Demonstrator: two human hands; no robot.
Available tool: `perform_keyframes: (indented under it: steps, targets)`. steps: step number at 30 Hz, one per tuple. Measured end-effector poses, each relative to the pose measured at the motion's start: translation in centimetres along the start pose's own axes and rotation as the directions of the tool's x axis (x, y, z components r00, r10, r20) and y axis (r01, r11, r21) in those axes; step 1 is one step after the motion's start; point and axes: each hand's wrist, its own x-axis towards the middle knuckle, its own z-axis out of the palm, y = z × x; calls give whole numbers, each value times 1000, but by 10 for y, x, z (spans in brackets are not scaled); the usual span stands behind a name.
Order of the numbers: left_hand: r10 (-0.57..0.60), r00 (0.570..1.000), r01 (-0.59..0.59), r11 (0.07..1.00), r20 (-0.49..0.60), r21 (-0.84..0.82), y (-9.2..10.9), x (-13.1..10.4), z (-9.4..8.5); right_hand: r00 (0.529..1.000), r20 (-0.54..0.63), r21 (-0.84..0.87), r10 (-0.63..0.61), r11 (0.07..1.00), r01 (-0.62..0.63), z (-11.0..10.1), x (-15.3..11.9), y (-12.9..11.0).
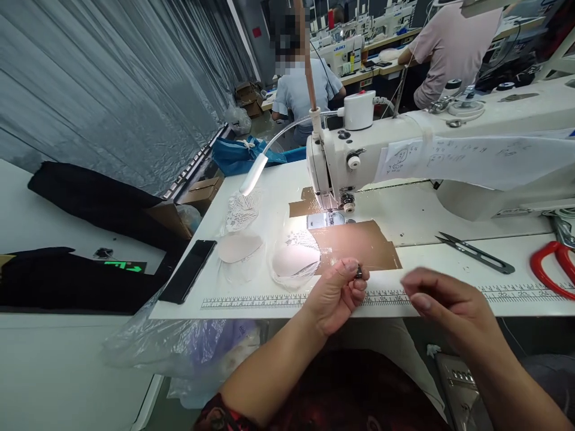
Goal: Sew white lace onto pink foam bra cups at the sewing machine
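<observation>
My left hand (336, 299) is closed, pinching a small dark metal part (358, 272) between thumb and fingers, in front of the sewing machine. Most of that part is hidden by the fingers. To the right, my right hand (449, 305) hovers over the table edge with fingers curved and the thumb apart; I see nothing in it. The white sewing machine (332, 161) stands behind both hands, its needle area lit. Left of my left hand lie a pale lace-edged bra cup (294, 257), another pale cup piece (240, 246) and a piece of white lace (242, 211).
A black phone (188, 271) lies at the table's left edge. Thread snips (478, 254) and red-handled scissors (552, 269) are at the right. Brown tape (359, 242) covers part of the machine bed. A printed ruler (269, 303) runs along the front. Two people sit farther back.
</observation>
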Motion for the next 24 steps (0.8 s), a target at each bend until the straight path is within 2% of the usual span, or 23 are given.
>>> perform_keyframes:
  steps: [1, 3, 4, 6, 8, 10, 12, 14, 16, 19, 21, 24]
  targets:
    - [-2, 1000, 2, 1000, -4, 4, -1, 1, -1, 999, 31, 44, -6, 999, 5, 3, 5, 0]
    - [3, 1000, -3, 1000, -1, 15, -4, 2, -2, 982, 190, 91, 20, 995, -38, 13, 16, 2]
    - [12, 1000, -12, 1000, 7, 22, -4, 2, -2, 962, 270, 83, 38, 995, -62, 18, 21, 2]
    - [38, 999, -39, 999, 20, 25, -4, 2, -3, 937, 343, 15, 57, 998, -66, 27, 28, 2]
    - [57, 998, -57, 998, 15, 4, -1, 1, -6, 948, 312, -102, 60, 994, -29, 32, 30, 0]
    - [59, 998, -59, 998, 7, -24, 2, 1, -9, 979, 202, -223, 26, 975, 21, 33, 28, -3]
    - [67, 998, -67, 997, 3, -26, 3, 2, -11, 992, 113, -299, -63, 950, 94, 33, 24, -8]
    - [96, 995, -96, 995, -3, 2, 2, 3, -13, 978, 96, -341, -187, 917, 208, 35, 19, -13]
    - [136, 991, -136, 990, -15, 42, 0, 4, -14, 933, 121, -387, -338, 850, 358, 39, 15, -16]
    - [198, 980, -196, 977, -23, 88, -4, 5, -14, 824, 189, -461, -534, 693, 554, 47, 12, -16]
    - [225, 974, -222, 970, -18, 103, -4, 4, -13, 766, 246, -501, -593, 599, 625, 50, 11, -12]
    - [189, 981, -186, 979, -36, 86, -1, 1, -13, 711, 274, -533, -648, 513, 673, 51, 10, -4]
